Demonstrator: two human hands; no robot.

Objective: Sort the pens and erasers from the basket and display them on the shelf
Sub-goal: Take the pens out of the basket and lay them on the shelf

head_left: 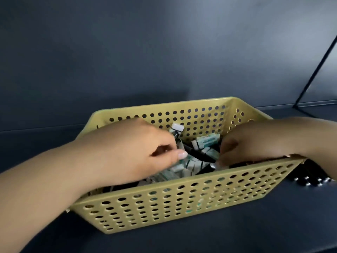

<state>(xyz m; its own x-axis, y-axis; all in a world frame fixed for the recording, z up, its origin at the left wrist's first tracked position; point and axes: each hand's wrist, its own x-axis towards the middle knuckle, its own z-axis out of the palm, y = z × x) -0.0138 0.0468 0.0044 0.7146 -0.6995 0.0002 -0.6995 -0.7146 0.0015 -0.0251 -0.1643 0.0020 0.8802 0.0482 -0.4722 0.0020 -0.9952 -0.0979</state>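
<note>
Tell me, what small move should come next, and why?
Probably lift the left hand out with its erasers and set them on the dark shelf. Its fingers already curl round several, while pens already lie right of the yellow basket.

A dark blue-grey shelf carries a yellow perforated basket, which sits askew on it with one corner toward the back wall. Just right of the basket, a row of black pens with silver tips lies directly on the shelf.
</note>
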